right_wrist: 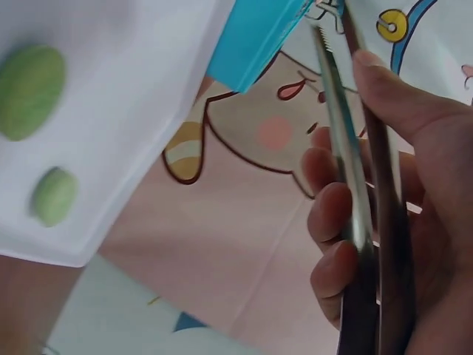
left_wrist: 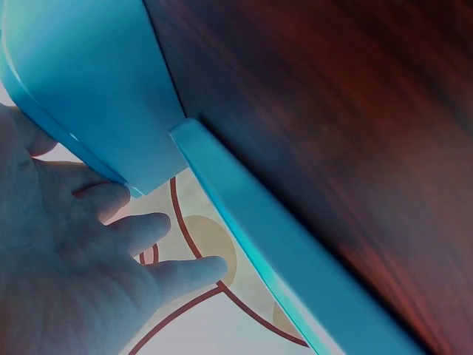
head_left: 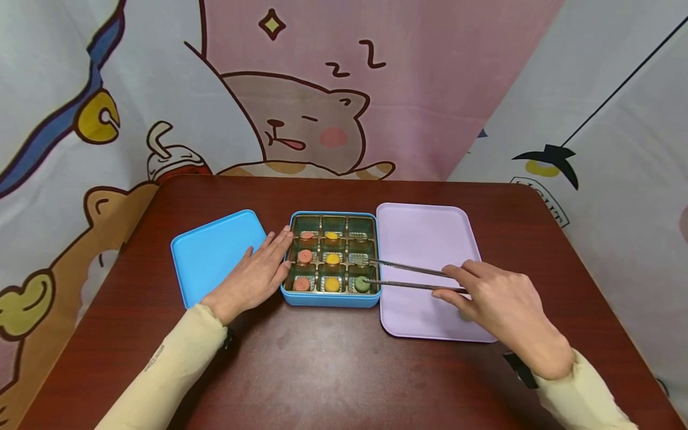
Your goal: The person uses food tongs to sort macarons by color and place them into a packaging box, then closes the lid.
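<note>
A blue box (head_left: 330, 301) holds a clear divided tray with several compartments. Pink round pieces (head_left: 304, 256) occupy its left column and yellow ones (head_left: 332, 258) the middle. One green round piece (head_left: 362, 283) lies in the front right compartment. My right hand (head_left: 497, 298) grips long metal tweezers (head_left: 411, 284); their tips are parted over the box's right column, the nearer one at the green piece. Whether it touches cannot be told. My left hand (head_left: 255, 275) rests against the box's left side, its fingers extended.
A blue lid (head_left: 215, 257) lies left of the box, partly under my left forearm and hand. To the right is a lilac tray (head_left: 424, 233); in the right wrist view it bears two green pieces (right_wrist: 31, 92). Everything stands on a dark brown table (head_left: 322, 370).
</note>
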The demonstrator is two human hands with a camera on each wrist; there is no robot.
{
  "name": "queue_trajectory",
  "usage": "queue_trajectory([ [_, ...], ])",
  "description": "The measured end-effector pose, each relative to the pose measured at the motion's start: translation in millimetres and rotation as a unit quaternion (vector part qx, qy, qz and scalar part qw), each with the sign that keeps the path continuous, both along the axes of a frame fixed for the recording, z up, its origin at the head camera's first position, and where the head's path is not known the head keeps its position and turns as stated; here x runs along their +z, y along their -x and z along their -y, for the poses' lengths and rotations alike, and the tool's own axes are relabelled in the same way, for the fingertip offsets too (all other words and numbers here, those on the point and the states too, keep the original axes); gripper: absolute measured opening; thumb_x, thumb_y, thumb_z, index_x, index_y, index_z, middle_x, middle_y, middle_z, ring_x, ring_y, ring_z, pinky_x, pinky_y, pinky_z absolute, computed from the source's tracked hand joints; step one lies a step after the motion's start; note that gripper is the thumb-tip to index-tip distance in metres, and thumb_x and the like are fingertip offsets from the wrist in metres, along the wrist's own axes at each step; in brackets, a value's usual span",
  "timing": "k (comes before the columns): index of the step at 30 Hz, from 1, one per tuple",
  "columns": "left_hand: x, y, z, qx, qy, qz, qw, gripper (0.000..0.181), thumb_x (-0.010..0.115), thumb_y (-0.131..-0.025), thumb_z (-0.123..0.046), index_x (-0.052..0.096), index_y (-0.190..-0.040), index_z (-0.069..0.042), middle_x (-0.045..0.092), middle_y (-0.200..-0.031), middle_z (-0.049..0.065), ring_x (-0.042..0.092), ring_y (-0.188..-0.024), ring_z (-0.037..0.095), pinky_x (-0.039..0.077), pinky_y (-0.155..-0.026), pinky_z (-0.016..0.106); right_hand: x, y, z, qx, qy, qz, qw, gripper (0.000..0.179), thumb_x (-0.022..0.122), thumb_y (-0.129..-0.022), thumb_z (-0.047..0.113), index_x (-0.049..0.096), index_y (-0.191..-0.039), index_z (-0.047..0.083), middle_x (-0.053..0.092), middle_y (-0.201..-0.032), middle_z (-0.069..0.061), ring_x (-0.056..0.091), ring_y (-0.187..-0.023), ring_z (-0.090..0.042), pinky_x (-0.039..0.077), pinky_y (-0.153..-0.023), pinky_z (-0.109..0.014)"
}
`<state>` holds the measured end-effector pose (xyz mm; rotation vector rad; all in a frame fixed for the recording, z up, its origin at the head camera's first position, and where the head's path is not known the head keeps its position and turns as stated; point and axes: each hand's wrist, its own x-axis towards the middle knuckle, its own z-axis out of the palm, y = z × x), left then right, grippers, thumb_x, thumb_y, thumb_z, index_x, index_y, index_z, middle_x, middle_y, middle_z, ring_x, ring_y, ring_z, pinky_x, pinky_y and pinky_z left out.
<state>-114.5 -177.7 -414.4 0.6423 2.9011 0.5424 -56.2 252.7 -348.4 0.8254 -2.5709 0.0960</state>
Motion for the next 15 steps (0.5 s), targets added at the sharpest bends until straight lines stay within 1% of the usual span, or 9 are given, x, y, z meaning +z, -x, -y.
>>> queue_trajectory([
  [4, -0.1, -0.1, -0.4, 0.000, -0.001, 0.001, 1.0000, 0.064, 0.037, -0.112, -0.036, 0.018, -0.166, -0.008, 0.013, -0.173, 0.006, 0.014, -0.158, 0.036, 0.020, -0.117, 0.071, -6.7, -5.5, -11.8, -0.028, 0.023, 0.001, 0.9993, 0.080, 0.033, -0.099, 0.077, 0.079, -0.101, 0.012, 0.062, -0.071, 0.005, 0.044, -0.052, -0.004, 0.029, -0.040, -0.022],
  [9, 0.6, -0.5, 0.0, -0.002, -0.001, 0.000, 1.0000, 0.064, 0.037, -0.112, -0.036, 0.018, -0.166, -0.008, 0.013, -0.173, 0.006, 0.015, -0.158, 0.037, 0.020, -0.117, 0.071, -13.3, -12.9, -30.7, -0.063, 0.044, -0.001, 0.9970, 0.082, 0.035, -0.096, 0.080, 0.080, -0.103, 0.011, 0.054, -0.068, 0.008, 0.032, -0.049, -0.001, 0.024, -0.039, -0.021],
  [13, 0.5, -0.7, 0.3, -0.003, 0.000, -0.002, 1.0000, 0.063, 0.037, -0.112, -0.035, 0.018, -0.166, -0.008, 0.013, -0.173, 0.007, 0.015, -0.158, 0.037, 0.020, -0.117, 0.071, -14.1, -17.2, -47.2, -0.086, 0.055, 0.001, 0.9948, 0.084, 0.036, -0.096, 0.080, 0.079, -0.103, 0.009, 0.056, -0.070, 0.006, 0.033, -0.049, -0.002, 0.024, -0.038, -0.021],
  [15, 0.7, -0.8, 0.1, -0.003, 0.000, -0.003, 1.0000, 0.063, 0.037, -0.112, -0.035, 0.018, -0.166, -0.008, 0.013, -0.173, 0.007, 0.015, -0.158, 0.037, 0.021, -0.117, 0.071, -14.2, -19.1, -55.4, -0.098, 0.057, 0.000, 0.9936, 0.083, 0.037, -0.095, 0.081, 0.079, -0.103, 0.010, 0.054, -0.070, 0.006, 0.032, -0.048, -0.002, 0.023, -0.038, -0.021],
])
